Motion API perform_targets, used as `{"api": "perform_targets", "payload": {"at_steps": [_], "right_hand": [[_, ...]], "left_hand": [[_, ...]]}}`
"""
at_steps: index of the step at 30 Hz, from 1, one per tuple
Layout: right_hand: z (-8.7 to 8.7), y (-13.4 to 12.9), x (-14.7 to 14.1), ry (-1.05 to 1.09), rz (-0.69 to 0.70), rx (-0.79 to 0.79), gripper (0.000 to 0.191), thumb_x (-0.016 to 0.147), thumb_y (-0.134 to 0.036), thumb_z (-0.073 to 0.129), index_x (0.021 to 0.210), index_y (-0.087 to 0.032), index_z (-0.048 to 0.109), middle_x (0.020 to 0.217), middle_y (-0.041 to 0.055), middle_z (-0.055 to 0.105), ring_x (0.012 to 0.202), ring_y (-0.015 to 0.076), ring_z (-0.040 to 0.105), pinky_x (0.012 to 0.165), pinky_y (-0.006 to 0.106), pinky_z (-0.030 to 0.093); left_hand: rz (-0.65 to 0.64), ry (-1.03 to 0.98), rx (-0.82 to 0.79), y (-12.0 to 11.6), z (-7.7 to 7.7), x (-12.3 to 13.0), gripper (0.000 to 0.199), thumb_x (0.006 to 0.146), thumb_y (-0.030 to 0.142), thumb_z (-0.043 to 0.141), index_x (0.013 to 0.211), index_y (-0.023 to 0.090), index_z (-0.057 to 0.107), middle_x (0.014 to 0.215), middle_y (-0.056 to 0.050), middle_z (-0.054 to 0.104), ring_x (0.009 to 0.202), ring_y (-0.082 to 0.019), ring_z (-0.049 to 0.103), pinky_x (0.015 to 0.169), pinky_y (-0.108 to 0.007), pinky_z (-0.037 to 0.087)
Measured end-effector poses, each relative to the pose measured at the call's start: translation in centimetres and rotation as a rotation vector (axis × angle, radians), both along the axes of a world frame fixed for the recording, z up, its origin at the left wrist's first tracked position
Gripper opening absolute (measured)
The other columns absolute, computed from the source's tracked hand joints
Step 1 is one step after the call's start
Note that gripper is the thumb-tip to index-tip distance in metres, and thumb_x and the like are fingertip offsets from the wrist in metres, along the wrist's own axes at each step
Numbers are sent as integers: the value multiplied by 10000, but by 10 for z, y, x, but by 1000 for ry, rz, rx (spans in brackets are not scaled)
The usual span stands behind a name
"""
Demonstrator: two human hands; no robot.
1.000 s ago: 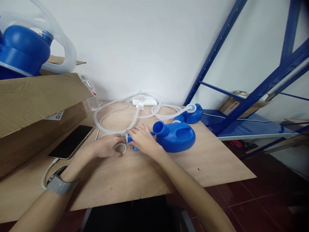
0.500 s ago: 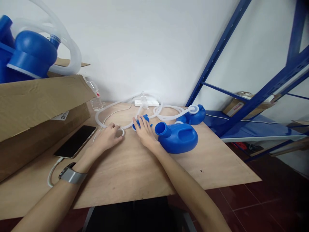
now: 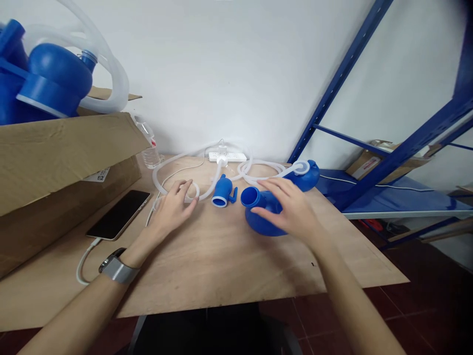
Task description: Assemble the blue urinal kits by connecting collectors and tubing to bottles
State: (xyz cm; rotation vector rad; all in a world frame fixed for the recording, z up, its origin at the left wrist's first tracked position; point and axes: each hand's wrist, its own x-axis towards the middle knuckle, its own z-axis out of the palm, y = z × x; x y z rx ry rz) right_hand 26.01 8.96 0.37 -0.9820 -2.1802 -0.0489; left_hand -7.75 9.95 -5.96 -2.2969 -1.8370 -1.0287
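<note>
My right hand (image 3: pixel 290 207) is over a blue plastic bottle (image 3: pixel 258 223) with a wide round mouth, thumb and fingers spread; whether it touches the bottle I cannot tell. The bottle lies on its side, its far end hidden by that hand. My left hand (image 3: pixel 173 207) hovers low over the table with thumb and fingers apart, close to a white ring (image 3: pixel 198 190) and a clear hose (image 3: pixel 213 186). Between my hands a small blue spout piece (image 3: pixel 223 188), with a side peg and a white-rimmed opening, lies on the tabletop.
A second blue bottle (image 3: pixel 310 177) with coiled hose lies behind, at the right. On the left stand a cardboard box (image 3: pixel 66 197) holding blue bottles (image 3: pixel 61 74), a phone (image 3: pixel 120 214) on a cable and a clear water bottle (image 3: pixel 150 148). A power strip (image 3: pixel 234 157) sits by the wall; blue shelving (image 3: pixel 388 197) stands right.
My right hand has let go of the small blue spout piece and moved right, over the blue bottle. The spout piece now shows fully. My left hand stays near the ring, fingers slightly more spread.
</note>
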Motion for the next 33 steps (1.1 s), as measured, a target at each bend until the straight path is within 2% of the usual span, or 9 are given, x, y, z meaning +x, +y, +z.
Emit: {"api": "perform_targets", "payload": {"at_steps": [2, 4, 7, 9, 12, 17, 23, 28, 33], "right_hand": [[1, 20, 20, -179, -20, -49, 675, 859, -619, 778, 1431, -287, 644, 1435, 132, 670, 1371, 405, 578, 1153, 638, 428], [-3, 32, 21, -324, -6, -66, 618, 902, -621, 729, 1383, -239, 663, 1391, 149, 699, 1322, 392, 623, 1134, 615, 446], [-8, 35, -5, -407, 15, -64, 545, 985, -543, 662, 1390, -181, 626, 1371, 158, 710, 1266, 353, 666, 1089, 541, 483], [-4, 34, -30, -430, 64, -56, 535, 995, -542, 652, 1370, -163, 620, 1336, 161, 722, 1230, 348, 679, 1049, 501, 496], [10, 36, -62, -512, 168, -74, 490, 964, -594, 674, 1180, -154, 682, 1169, 153, 758, 1094, 342, 708, 937, 444, 513], [28, 55, -89, -606, 309, -142, 572, 856, -713, 733, 1016, -165, 705, 1000, 108, 744, 897, 292, 696, 768, 367, 472], [25, 65, -99, -518, 400, -306, 601, 790, -688, 803, 1129, -199, 714, 1067, 83, 735, 928, 261, 689, 789, 333, 472], [26, 64, -99, -509, 365, -441, 570, 763, -674, 829, 1084, -215, 727, 954, 54, 754, 852, 245, 692, 734, 307, 470], [26, 68, -98, -518, 398, -487, 647, 789, -670, 812, 1244, -226, 692, 1006, 63, 763, 875, 256, 702, 757, 321, 487]], "left_hand": [[-108, -103, 119, -3, -2, 8, 517, 997, 414, 563, 1450, 164, 572, 1373, -161, 629, 1033, -259, 717, 885, -401, 626], [-231, -171, 221, -8, -5, 18, 489, 990, 392, 617, 1433, 186, 595, 1338, -153, 656, 1046, -250, 713, 818, -362, 641], [-370, -221, 307, -16, -7, 31, 500, 990, 338, 665, 1467, 221, 574, 1328, -147, 665, 1062, -237, 706, 728, -303, 638], [-407, -235, 340, -19, -7, 37, 535, 1000, 305, 666, 1514, 247, 529, 1332, -142, 654, 1024, -213, 710, 726, -292, 635], [-395, -257, 395, -21, -7, 38, 565, 1009, 276, 653, 1551, 264, 491, 1325, -138, 627, 1044, -208, 698, 761, -297, 634], [-339, -239, 444, -18, -6, 29, 500, 1029, 297, 616, 1519, 248, 530, 1312, -130, 614, 1207, -253, 637, 1015, -415, 584], [-340, -268, 373, -19, -5, 29, 467, 1054, 345, 547, 1502, 210, 535, 1337, -143, 640, 1226, -269, 645, 1047, -421, 557], [-360, -302, 241, -20, -12, 32, 556, 1097, 381, 429, 1628, 226, 373, 1533, -160, 571, 1378, -299, 576, 1152, -494, 479], [-359, -254, 257, -20, -16, 33, 713, 1054, 447, 540, 1675, 250, 251, 1584, -172, 530, 1427, -324, 549, 1164, -524, 478]]}}
